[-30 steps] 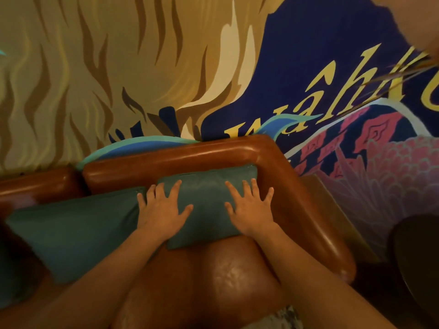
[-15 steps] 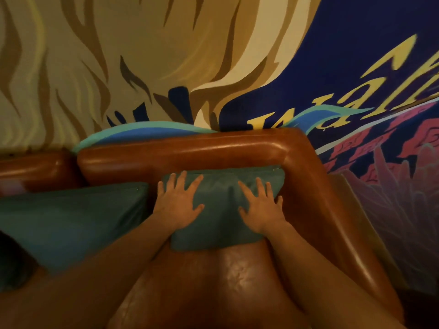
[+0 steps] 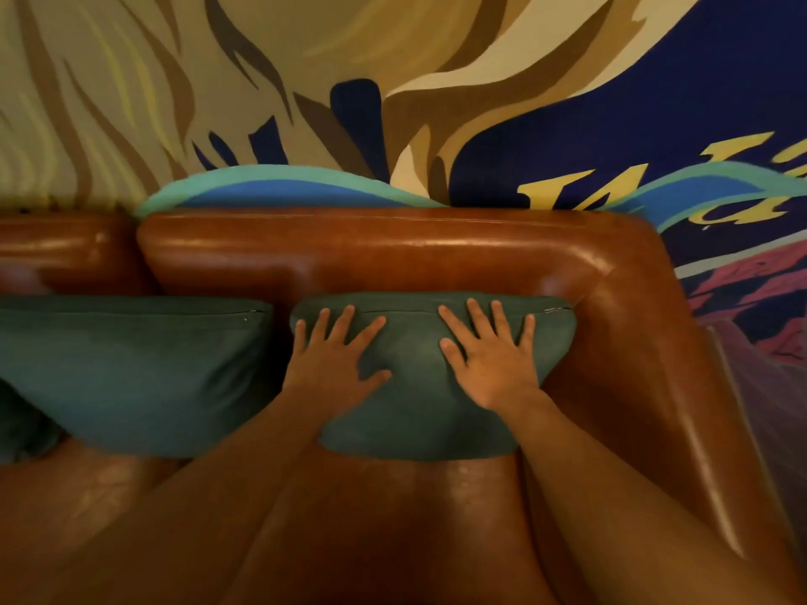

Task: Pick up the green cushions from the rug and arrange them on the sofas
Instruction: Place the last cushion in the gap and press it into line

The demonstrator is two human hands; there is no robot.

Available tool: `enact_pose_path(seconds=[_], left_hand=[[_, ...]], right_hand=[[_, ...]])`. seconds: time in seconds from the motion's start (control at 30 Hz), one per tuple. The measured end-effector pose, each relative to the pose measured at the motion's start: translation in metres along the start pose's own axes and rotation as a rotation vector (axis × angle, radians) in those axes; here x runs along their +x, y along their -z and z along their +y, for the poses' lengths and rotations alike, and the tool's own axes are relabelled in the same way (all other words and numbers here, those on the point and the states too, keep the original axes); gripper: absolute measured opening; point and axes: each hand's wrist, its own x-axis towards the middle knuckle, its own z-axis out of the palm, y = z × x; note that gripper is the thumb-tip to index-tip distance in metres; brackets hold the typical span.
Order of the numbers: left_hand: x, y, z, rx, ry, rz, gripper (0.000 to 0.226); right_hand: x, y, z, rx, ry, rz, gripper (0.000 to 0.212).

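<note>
Green cushion [image 3: 415, 417] under L hand [image 3: 332, 369], R hand [image 3: 493, 369], fingers [image 3: 477, 318] flat; 2nd cushion [image 3: 131, 369] alongside.

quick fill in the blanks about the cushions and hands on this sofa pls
1. The green fabric cushion under the flat left hand and right hand leans on the glossy leather sofa, whose colour is ____.
2. A second green fabric cushion sits to its ____.
3. The pressed cushion's metal zipper pull shows at its top ____ corner.
Missing words: brown; left; right.
</note>
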Motion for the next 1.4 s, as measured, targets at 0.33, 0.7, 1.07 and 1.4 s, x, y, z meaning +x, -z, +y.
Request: enact_pose_path(seconds=[0.33, 0.7, 1.07, 1.4], left_hand=[[-0.017, 0.007, 0.006, -0.392, 0.311, 0.323, 0.084], [0.008, -0.015, 0.004, -1.097, 0.494, 0.330, 0.117], [0.002, -0.112, 0.022, -1.767, 0.558, 0.158, 0.130], [-0.019, -0.173, 0.025, -1.270, 0.432, 0.210, 0.153]], right_hand=[[-0.013, 0.018, 0.076, 0.156, -0.238, 0.163, 0.080], [-0.003, -0.054, 0.064, 1.389, -0.461, 0.187, 0.069], [-0.032, -0.112, 0.062, 1.610, -0.421, -0.048, 0.114], [-0.045, -0.179, 0.069, 1.487, -0.332, 0.163, 0.120]])
